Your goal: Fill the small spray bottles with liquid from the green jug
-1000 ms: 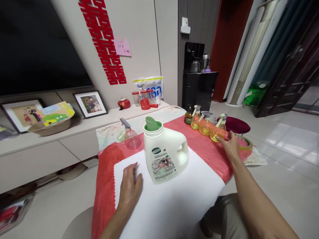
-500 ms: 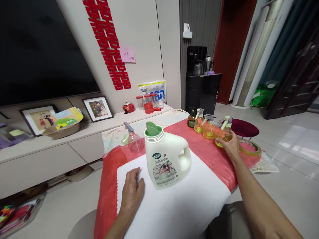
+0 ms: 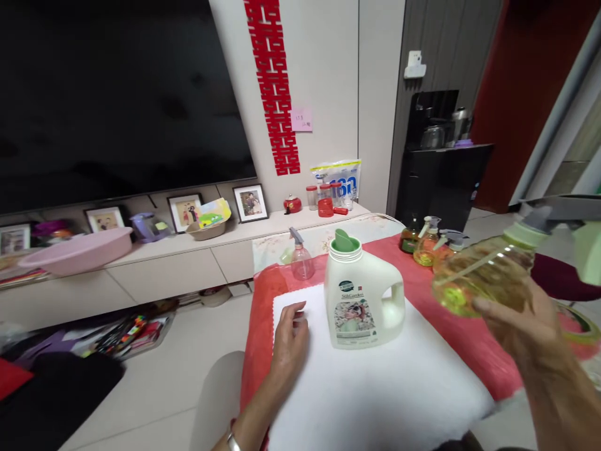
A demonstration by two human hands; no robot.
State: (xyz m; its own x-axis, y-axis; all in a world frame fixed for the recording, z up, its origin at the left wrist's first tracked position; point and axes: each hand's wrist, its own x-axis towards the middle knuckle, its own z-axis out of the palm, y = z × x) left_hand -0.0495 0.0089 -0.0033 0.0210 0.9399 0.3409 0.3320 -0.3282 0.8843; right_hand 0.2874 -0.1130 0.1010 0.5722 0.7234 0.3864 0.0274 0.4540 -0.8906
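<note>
Spray bottle (image 3: 479,275), yellow liquid, held aslant in the right hand (image 3: 528,326)

Location: above the right side of the red-covered table, base low to the left, head up to the right. Right fingers wrap the body from below, presumably to leave the spray head (image 3: 544,219) free; the tilt seems to pool the liquid toward the base.

Left hand (image 3: 291,341): holding nothing, fingers loosely curled over the white cloth (image 3: 375,394); contact cannot be told.

White jug (image 3: 350,297): upright on the cloth, mouth uncapped, green scoop (image 3: 345,241) standing in it, probably for easy reach.

Obscured: spray head blurred, its nozzle end near the frame edge; bottles behind partly covered; jug contents unseen; right forearm cut off.
</note>
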